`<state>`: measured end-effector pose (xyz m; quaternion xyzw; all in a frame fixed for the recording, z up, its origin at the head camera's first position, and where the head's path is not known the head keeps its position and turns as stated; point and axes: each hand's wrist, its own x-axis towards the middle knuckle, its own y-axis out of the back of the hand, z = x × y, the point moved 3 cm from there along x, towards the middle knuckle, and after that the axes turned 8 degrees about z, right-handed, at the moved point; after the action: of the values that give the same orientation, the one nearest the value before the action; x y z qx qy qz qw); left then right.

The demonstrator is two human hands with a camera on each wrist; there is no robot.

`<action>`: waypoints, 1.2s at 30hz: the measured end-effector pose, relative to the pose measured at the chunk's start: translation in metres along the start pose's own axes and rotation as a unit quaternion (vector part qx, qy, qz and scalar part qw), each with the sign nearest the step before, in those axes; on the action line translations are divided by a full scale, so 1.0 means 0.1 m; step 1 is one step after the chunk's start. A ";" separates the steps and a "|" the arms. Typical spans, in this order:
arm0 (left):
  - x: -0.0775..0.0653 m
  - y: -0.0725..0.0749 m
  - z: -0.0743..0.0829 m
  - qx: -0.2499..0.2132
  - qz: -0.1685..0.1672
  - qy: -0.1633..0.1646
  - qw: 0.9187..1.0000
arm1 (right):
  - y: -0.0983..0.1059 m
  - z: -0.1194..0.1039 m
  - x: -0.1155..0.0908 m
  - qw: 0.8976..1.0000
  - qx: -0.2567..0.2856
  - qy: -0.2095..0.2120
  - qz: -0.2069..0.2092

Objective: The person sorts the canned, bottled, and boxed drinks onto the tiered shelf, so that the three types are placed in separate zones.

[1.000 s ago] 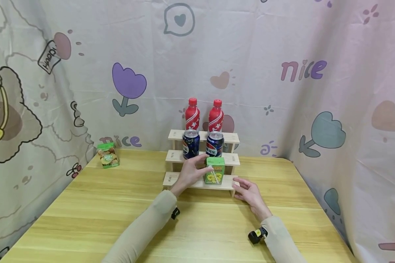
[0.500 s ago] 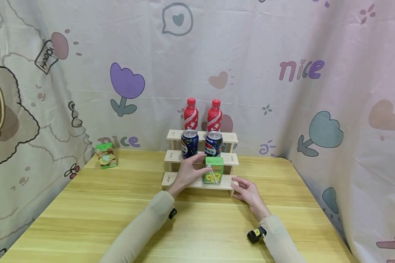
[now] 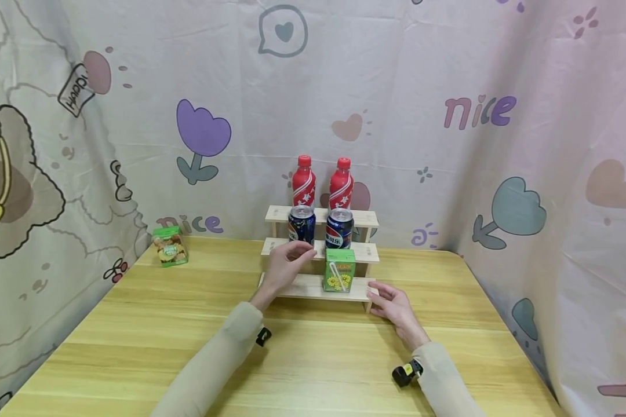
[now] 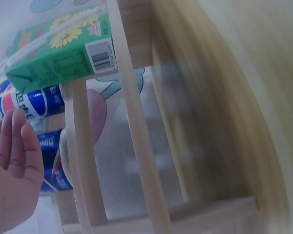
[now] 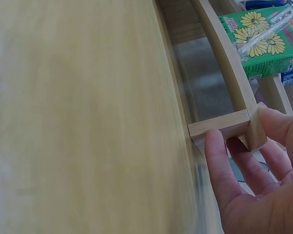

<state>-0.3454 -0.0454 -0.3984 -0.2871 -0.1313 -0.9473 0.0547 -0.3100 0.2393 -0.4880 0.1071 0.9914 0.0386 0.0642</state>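
Note:
A three-tier wooden display shelf stands on the table. On the right half of its bottom tier sits a green drink carton with yellow flowers and a straw on its front. My left hand hovers left of the carton, apart from it, fingers relaxed and holding nothing. Behind that hand, two blue cola cans stand on the middle tier, the left one partly hidden. My right hand grips the right end of the bottom tier; in the right wrist view, its thumb lies on top and fingers press the end support.
Two red bottles stand on the top tier. A second green carton or packet stands at the table's back left corner. Printed fabric hangs behind and beside the wooden table.
My left hand has let go of the green carton and moved left, away from it. The carton stays on the bottom tier. My right hand keeps its hold on the shelf end.

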 end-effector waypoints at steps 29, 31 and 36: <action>0.08 0.84 -0.46 -0.127 0.036 0.171 0.976 | 0.01 0.00 0.01 1.000 -0.004 0.000 -0.007; 0.08 0.89 -0.50 -0.128 0.038 0.182 0.974 | 0.00 -0.01 0.00 1.000 -0.004 0.001 -0.008; 0.07 1.03 -0.61 -0.148 0.042 0.214 0.965 | 0.00 -0.01 0.00 1.000 0.001 0.000 -0.008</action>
<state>-0.3646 -0.1611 -0.4209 -0.0873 0.0372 -0.9924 0.0778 -0.3100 0.2392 -0.4871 0.0988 0.9923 0.0374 0.0645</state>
